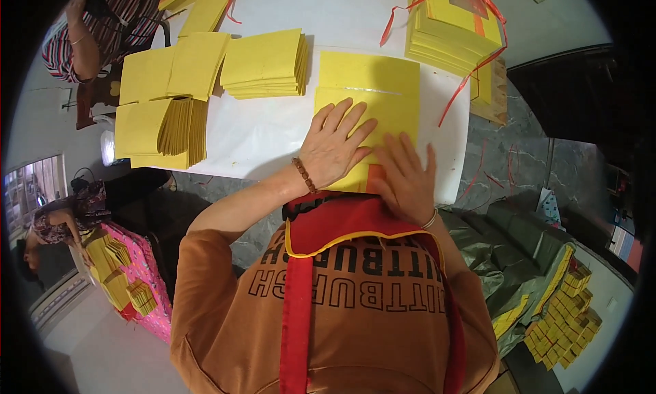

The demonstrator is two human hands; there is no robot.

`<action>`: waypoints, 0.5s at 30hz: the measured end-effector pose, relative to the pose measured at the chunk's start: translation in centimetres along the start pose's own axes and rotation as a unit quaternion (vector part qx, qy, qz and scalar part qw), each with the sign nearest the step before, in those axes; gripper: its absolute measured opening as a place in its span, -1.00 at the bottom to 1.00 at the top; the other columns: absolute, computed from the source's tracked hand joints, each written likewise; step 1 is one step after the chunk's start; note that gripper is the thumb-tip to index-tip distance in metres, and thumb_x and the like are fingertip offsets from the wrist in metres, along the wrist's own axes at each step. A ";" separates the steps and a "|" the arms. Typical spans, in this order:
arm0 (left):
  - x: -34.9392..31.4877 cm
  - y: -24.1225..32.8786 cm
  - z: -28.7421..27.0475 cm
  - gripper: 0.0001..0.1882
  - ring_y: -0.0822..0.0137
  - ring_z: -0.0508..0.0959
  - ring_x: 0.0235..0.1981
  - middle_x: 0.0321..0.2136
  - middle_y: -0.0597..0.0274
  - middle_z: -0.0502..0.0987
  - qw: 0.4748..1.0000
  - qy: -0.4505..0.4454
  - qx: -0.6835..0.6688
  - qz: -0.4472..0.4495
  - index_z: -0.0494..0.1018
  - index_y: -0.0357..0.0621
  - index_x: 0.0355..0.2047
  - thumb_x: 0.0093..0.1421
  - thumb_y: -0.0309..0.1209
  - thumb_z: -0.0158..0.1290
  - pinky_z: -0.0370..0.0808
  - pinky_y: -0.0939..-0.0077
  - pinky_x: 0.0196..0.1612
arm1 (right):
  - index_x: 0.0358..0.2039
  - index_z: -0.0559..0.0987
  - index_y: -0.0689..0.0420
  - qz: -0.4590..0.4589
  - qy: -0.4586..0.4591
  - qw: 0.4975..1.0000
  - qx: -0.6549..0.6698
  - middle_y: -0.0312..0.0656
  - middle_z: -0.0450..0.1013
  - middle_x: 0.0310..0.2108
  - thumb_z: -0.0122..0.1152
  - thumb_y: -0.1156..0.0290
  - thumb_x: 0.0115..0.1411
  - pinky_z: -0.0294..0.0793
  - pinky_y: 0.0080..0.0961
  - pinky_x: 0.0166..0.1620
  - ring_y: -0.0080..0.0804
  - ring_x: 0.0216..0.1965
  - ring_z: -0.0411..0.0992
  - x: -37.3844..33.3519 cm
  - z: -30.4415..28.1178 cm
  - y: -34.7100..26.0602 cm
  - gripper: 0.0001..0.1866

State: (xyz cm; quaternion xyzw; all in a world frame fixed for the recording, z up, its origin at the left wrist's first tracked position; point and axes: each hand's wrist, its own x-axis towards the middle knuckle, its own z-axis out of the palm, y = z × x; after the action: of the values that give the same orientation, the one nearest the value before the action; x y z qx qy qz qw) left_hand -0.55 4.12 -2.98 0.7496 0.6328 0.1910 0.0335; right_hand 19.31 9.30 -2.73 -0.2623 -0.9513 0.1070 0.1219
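A large yellow paper sheet (369, 69) lies on the white-covered table in front of me, with a pale strip across its upper part. My left hand (335, 146) rests flat on it, fingers spread, a brown bead bracelet at the wrist. Lower on the right side of the sheet is my right hand (408, 172), slightly blurred, its fingers apart and nothing held in them. An orange-red patch (375, 178) shows on the paper between the two hands. The lower edge of the sheet reaches the table's front edge, close to my red apron (348, 223).
Left of the sheet stand a yellow paper stack (263, 64) and several fanned bundles (160, 131). A tall yellow stack (454, 25) with red ribbon (454, 97) is at the far right of the white table (253, 141). People sit at the left; yellow bundles (564, 319) lie lower right.
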 end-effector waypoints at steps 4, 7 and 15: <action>0.2 -0.2 -0.6 -0.47 0.03 0.19 0.13 0.09 0.05 0.24 1.000 0.002 0.002 0.023 0.31 -0.06 0.03 0.06 -0.16 0.08 0.12 0.15 0.13 | 0.15 0.31 -0.01 0.027 -0.048 0.998 0.040 -0.21 0.03 0.28 0.00 -0.01 0.15 -0.24 0.20 0.21 -0.17 0.30 -0.05 -0.6 0.5 0.6 -0.41; 0.2 -0.2 -1.0 -0.47 0.02 0.23 0.08 0.08 0.01 0.25 0.999 -0.007 -0.009 0.050 0.34 -0.09 0.00 0.06 -0.12 0.08 0.15 0.18 0.10 | 0.21 0.21 0.05 0.022 -0.059 0.994 0.087 -0.16 0.04 0.27 -0.04 0.02 0.18 -0.29 0.21 0.22 -0.14 0.31 -0.08 -0.3 0.0 0.8 -0.36; 0.8 1.2 -0.9 -0.49 0.12 0.41 -0.21 -0.14 -0.29 0.40 0.952 -0.014 0.262 0.157 0.35 -0.26 -0.01 0.02 -0.31 -0.08 0.39 0.43 -0.26 | 0.30 -0.12 0.14 0.155 -0.053 0.825 0.541 -0.06 0.00 0.28 -0.01 0.32 0.23 -0.08 -0.34 0.27 -0.14 0.25 0.07 0.8 -2.2 3.4 -0.28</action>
State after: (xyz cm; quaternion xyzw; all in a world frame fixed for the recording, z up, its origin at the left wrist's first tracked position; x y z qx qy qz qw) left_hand 0.33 4.47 -1.59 0.8246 0.5344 0.0110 -0.1852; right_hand 20.90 12.86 -1.46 -0.2926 -0.6925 0.6356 0.1757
